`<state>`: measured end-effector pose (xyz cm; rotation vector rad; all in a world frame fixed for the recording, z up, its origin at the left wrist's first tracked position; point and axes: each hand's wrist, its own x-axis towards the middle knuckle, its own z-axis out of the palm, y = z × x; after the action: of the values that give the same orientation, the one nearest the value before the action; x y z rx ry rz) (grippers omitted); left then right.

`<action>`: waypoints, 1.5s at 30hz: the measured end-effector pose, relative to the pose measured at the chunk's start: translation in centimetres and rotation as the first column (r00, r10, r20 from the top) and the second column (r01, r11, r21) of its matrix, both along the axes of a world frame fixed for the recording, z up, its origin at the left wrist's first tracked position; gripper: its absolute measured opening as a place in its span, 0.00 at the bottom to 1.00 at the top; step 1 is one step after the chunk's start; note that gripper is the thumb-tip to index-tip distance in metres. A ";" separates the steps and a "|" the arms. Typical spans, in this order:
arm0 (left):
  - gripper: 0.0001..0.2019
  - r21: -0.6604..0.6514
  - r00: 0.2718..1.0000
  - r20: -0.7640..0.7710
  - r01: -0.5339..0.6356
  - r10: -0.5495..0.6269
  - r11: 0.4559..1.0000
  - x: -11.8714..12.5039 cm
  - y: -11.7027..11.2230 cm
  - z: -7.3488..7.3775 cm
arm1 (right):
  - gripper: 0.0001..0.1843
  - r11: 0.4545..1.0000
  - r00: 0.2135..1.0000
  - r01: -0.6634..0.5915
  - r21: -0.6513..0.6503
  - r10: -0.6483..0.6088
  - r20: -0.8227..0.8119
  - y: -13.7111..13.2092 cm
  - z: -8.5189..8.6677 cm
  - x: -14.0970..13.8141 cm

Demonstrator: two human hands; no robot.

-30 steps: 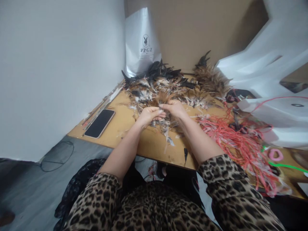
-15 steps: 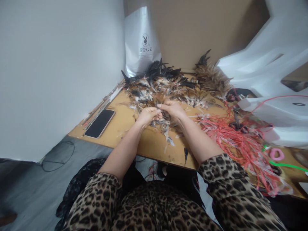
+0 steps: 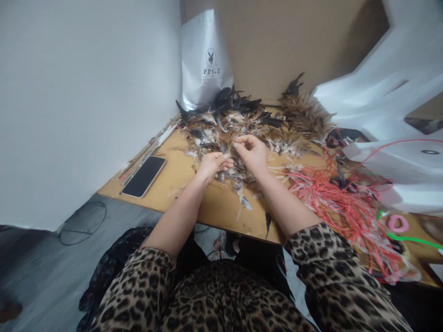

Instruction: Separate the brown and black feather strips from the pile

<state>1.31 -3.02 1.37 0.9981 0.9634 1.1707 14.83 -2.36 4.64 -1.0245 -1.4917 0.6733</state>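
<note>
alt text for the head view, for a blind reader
The left hand and right hand pick at a pile of brown and black feathers on a wooden table. A phone lies to their left, red cords to their right.

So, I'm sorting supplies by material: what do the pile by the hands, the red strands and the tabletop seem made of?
The pile looks like real feathers: matte brown, black and white vanes with fluffy bases. The red strands seem thin plastic strips, flat and slightly glossy. The tabletop looks like bare wood board, yellowish and dull, perhaps plywood.
</note>
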 end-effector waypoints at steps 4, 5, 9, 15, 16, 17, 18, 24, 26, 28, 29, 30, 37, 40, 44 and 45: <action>0.11 0.012 0.999 -0.034 -0.002 0.003 1.000 0.2 0.0 0.0 | 0.11 0.998 0.992 0.010 0.060 -0.017 0.124 0.1 -0.4 -0.1; 0.11 0.014 0.999 -0.043 -0.001 0.001 1.000 0.3 0.0 0.0 | 0.11 0.997 0.989 0.013 0.071 -0.023 0.147 0.1 -0.6 -0.2; 0.11 0.028 0.998 -0.060 0.009 -0.007 1.000 0.4 -0.2 0.0 | 0.11 0.997 0.981 0.034 0.071 -0.047 0.188 0.5 -0.9 -0.1; 0.11 0.028 0.999 -0.030 -0.022 0.022 0.999 0.3 -0.1 0.1 | 0.13 0.999 0.998 0.054 0.000 -0.054 0.023 0.5 -0.6 0.0; 0.11 0.027 1.000 -0.021 -0.023 0.023 0.999 0.3 -0.1 0.1 | 0.14 0.999 0.999 0.034 -0.014 -0.034 0.005 0.4 -0.6 0.0; 0.11 0.028 1.000 -0.013 -0.021 0.021 0.999 0.3 -0.1 0.1 | 0.14 1.000 1.000 0.010 -0.028 -0.011 -0.007 0.5 -0.7 -0.1; 0.11 0.030 1.000 -0.006 -0.018 0.018 0.999 0.3 -0.1 0.1 | 0.13 0.999 1.000 -0.013 -0.039 0.013 -0.015 0.5 -0.8 -0.2; 0.11 0.015 1.000 0.013 0.011 -0.012 1.000 0.2 -0.1 0.1 | 0.13 0.989 0.987 -0.099 -0.113 0.083 -0.138 0.9 -0.9 -0.1; 0.09 -0.015 0.998 0.063 0.029 -0.028 0.999 0.1 -0.2 0.2 | 0.14 0.977 0.971 -0.129 -0.172 0.089 -0.224 1.1 -0.7 0.3; 0.07 -0.052 0.990 0.135 0.055 -0.047 0.997 0.0 -0.2 0.4 | 0.16 0.962 0.954 -0.166 -0.216 0.102 -0.281 1.4 -0.6 0.7; 0.06 -0.071 0.983 0.173 0.072 -0.058 0.995 -0.1 -0.2 0.4 | 0.16 0.956 0.947 -0.190 -0.225 0.119 -0.298 1.5 -0.6 1.0; 0.05 -0.089 0.975 0.210 0.090 -0.070 0.992 -0.1 -0.2 0.5 | 0.16 0.950 0.941 -0.215 -0.225 0.140 -0.309 1.6 -0.6 1.2; 0.05 -0.146 0.902 0.395 0.249 -0.174 0.957 -0.7 -0.4 0.8 | 0.14 0.939 0.937 -0.294 -0.179 0.246 -0.246 1.2 -0.2 1.6; 0.06 -0.155 0.883 0.428 0.280 -0.192 0.947 -0.8 -0.4 0.7 | 0.14 0.942 0.944 -0.295 -0.161 0.261 -0.204 0.9 0.2 1.5; 0.05 -0.156 0.878 0.431 0.299 -0.208 0.941 -0.8 -0.5 0.8 | 0.13 0.951 0.952 -0.283 -0.124 0.262 -0.160 0.7 0.4 1.4; 0.05 -0.156 0.879 0.428 0.300 -0.209 0.941 -0.7 -0.5 0.8 | 0.12 0.951 0.952 -0.285 -0.120 0.266 -0.155 0.6 0.4 1.4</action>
<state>0.57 -3.52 2.16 0.6446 0.5877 0.9718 16.21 -1.72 5.04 -0.8625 -1.4959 1.0417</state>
